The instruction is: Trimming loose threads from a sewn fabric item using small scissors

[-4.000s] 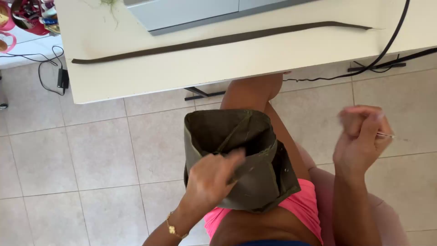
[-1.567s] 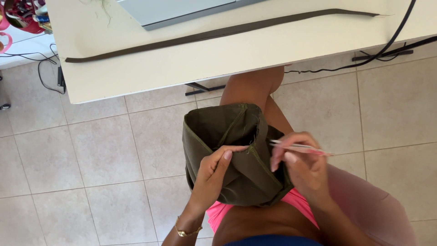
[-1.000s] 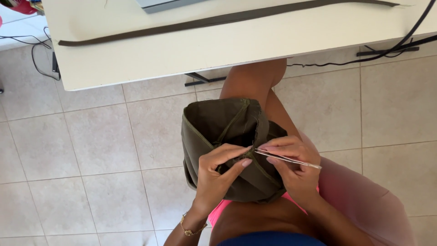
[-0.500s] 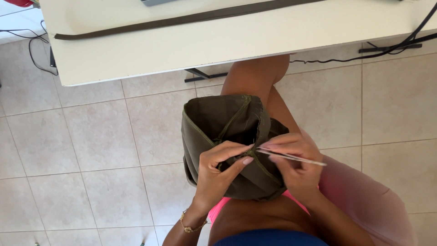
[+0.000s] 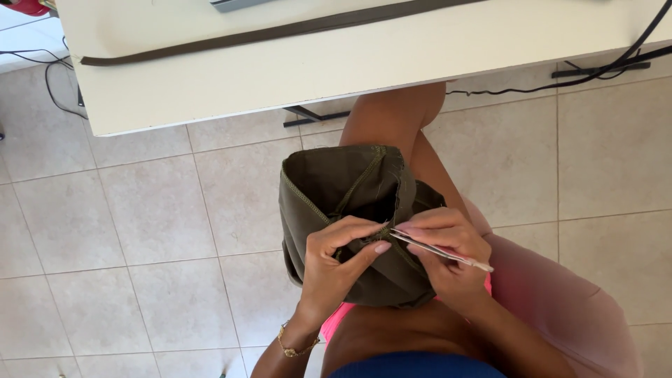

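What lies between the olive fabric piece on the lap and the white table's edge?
In the head view, only a bare knee and beige floor tiles lie between the olive fabric and the white table.

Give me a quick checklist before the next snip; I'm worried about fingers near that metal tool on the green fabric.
1. Left hand pinches olive fabric at seam: ok.
2. Right hand grips metal tool: ok.
3. Tool tip meets seam: ok.
4. Left thumb clear of tip: not ok, very close.
5. Fabric rests on lap: ok.
6. Thread caught in tip: cannot tell.
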